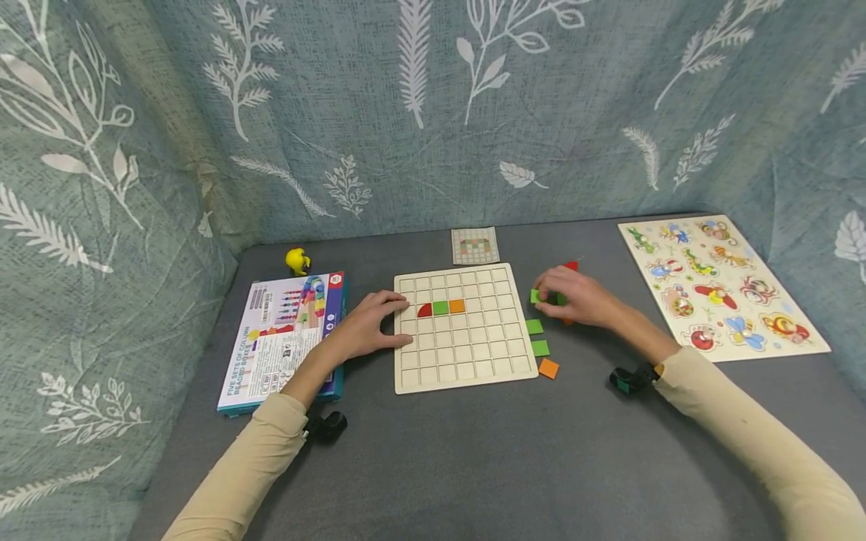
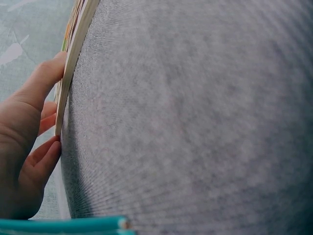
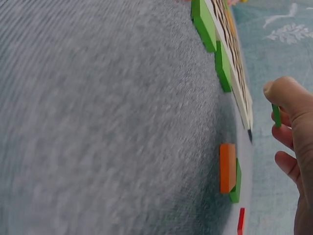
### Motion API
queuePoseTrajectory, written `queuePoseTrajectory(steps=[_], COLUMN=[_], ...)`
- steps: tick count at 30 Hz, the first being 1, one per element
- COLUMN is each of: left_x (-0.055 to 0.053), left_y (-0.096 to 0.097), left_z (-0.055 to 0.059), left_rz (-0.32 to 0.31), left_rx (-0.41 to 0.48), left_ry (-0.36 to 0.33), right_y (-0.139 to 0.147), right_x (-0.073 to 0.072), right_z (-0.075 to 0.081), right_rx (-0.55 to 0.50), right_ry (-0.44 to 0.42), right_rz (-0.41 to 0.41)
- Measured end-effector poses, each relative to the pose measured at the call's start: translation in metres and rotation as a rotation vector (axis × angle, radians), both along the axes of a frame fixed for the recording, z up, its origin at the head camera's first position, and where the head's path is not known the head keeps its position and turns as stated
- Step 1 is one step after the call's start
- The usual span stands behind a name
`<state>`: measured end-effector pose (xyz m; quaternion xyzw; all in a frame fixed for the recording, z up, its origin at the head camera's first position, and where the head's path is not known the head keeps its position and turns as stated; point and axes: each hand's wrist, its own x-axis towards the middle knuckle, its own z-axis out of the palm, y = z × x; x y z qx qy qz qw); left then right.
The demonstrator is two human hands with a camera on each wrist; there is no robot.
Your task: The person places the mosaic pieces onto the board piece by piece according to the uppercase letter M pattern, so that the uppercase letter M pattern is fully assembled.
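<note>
Grey tabletop (image 1: 473, 462), leafy drape (image 1: 379, 98), gridded board (image 1: 465, 352)

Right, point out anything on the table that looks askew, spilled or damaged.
Only one small thing: the loose orange square by the near right corner of the board sits turned at an angle, while the green square beside it lies nearly straight. No spill or damage shows.

The right hand (image 1: 576, 296) partly hides a red tile (image 1: 572, 265). Fine print on the cardboard box (image 1: 283, 338) is too small to read. The head view's edges cut off both sleeves (image 1: 253, 454); the left wrist view blurs the table (image 2: 190, 98).
</note>
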<state>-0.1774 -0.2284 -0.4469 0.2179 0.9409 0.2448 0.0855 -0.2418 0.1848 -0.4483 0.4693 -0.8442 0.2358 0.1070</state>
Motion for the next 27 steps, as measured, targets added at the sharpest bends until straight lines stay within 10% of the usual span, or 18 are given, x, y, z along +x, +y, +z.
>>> queuePoseTrajectory(steps=[27], left_x=[-0.001], left_y=[0.0], left_z=[-0.003], left_rz=[0.011], left_rx=[-0.003], left_ry=[-0.004], right_y=[-0.051], right_x=[-0.002], right_z=[0.0], right_rx=[0.08], right_ry=[-0.055], right_rz=[0.086])
